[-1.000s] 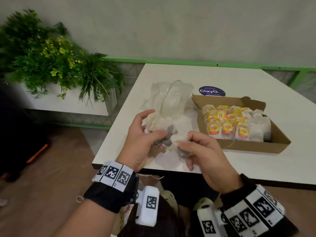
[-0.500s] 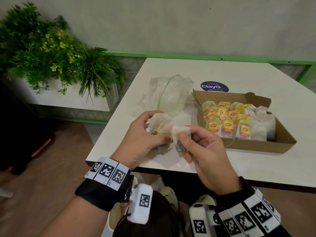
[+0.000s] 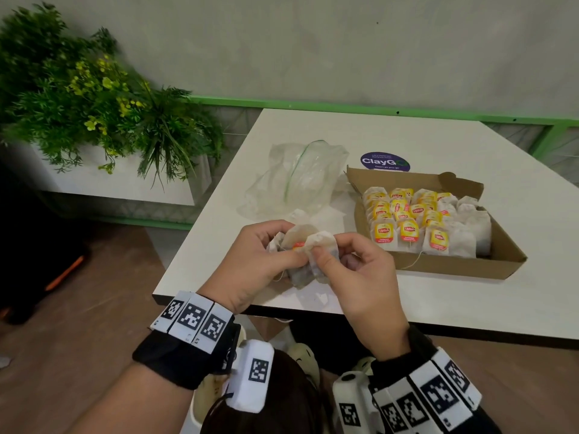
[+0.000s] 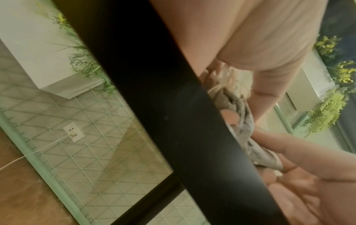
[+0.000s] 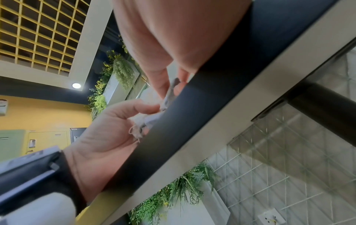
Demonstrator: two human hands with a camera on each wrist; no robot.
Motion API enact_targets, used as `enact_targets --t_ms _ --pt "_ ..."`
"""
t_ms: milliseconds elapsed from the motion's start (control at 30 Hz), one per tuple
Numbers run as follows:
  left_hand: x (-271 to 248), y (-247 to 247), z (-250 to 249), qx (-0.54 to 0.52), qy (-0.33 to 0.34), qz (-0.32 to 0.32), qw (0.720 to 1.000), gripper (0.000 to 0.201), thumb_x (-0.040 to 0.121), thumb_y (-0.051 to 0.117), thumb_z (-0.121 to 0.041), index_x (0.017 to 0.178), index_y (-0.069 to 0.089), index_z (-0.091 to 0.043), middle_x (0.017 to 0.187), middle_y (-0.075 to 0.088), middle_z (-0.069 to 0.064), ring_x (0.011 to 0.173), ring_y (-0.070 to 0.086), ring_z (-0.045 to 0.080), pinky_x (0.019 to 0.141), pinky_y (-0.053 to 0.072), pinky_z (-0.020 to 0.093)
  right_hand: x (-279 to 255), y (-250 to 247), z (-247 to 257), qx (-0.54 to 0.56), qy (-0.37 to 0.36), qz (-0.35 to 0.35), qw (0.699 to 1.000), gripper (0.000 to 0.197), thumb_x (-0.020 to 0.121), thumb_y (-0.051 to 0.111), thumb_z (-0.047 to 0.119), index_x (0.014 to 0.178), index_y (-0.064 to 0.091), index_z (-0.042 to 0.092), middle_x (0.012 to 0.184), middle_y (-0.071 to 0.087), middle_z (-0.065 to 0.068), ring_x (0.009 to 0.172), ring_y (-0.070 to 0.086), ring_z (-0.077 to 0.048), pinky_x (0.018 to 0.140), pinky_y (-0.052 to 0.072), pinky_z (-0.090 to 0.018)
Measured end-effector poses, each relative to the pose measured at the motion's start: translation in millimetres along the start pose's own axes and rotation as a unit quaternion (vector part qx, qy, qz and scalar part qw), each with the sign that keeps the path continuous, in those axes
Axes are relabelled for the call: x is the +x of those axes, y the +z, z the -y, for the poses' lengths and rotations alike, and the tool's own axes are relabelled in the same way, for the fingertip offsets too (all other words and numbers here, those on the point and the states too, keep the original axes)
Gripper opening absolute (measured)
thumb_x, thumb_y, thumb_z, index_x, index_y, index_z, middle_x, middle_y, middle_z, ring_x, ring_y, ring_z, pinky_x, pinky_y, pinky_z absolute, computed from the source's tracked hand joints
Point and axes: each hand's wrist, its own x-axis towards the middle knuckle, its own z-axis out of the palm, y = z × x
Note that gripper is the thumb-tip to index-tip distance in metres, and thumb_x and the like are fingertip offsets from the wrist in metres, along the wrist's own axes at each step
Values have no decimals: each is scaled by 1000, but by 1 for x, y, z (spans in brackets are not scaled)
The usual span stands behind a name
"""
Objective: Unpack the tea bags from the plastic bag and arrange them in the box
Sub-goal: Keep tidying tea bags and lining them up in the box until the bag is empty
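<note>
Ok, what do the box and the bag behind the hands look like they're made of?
The box: brown cardboard, matte, judging by its folded walls and raw cut edges. The plastic bag: thin clear film, crinkled and glossy, with a green zip-like strip; probably soft polyethylene, though that is a guess.

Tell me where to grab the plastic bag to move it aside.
Pinch the plastic bag at its raised crumpled top near the green zip line, coming from above on its left side; it looks limp, and the box crowds its right.
</note>
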Motion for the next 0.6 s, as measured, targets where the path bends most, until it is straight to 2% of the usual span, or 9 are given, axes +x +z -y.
enact_targets --t_ms 100,167,233,367,400,433,500,533,600 --pt "4 -1 0 -68 -24 -72 995 19 74 78 1 92 75 -6 93 75 16 82 65 31 80 54 49 -5 -2 3 -38 -43 5 998 7 81 78 23 81 73 18 84 63 -19 76 59 -43 69 52 -52" --pt "6 -2 -1 -91 -28 -119 988 19 83 71 9 96 73 -6 98 78 13 74 69 25 65 58 36 -8 -4 6 -55 -64 5 996 6 77 78 19 74 73 20 84 57 -17 77 55 -40 67 49 -47" --pt "7 -1 -1 -83 -23 -137 987 20 87 69 8 100 71 -6 101 78 11 64 67 15 52 50 24 -9 -8 8 -53 -67 4 996 6 73 80 18 72 74 21 86 54 -17 78 51 -40 68 46 -43" --pt "9 -2 1 -76 -20 -162 984 19 89 68 5 108 70 0 103 78 12 63 66 11 53 50 18 -8 -19 34 -35 -77 31 996 18 71 85 25 80 76 12 90 59 -21 78 51 -48 70 49 -63" --pt "10 -3 2 -74 -20 -164 983 18 90 69 3 108 70 -1 103 78 10 67 68 11 54 50 19 -5 -26 47 -29 -79 30 996 18 72 86 23 82 76 11 88 65 -21 76 56 -45 70 52 -58" --pt "10 -4 3 -72 -19 -163 984 18 91 69 1 108 71 -3 103 79 9 73 70 13 56 51 19 0 -36 62 -20 -76 25 997 18 72 84 22 84 75 11 84 70 -18 73 61 -36 67 54 -44" --pt "11 -5 5 -67 -18 -160 985 17 91 70 -2 106 72 -7 103 79 7 85 73 16 61 53 21 12 -59 91 -11 -51 13 999 15 76 74 19 86 71 9 76 72 -8 61 61 -14 54 47 -19" --pt "11 -5 5 -71 -19 -160 984 16 90 70 -3 105 72 -9 104 79 7 88 73 17 63 54 23 20 -73 104 -23 -39 8 999 11 79 71 18 86 70 9 72 71 -3 55 56 -9 49 41 -16" --pt "12 -6 7 -86 -19 -161 983 16 88 71 -5 103 73 -9 104 78 8 90 72 20 70 56 30 36 -103 121 -66 -19 -11 998 4 83 69 17 82 68 13 66 65 2 51 45 -10 46 34 -19"
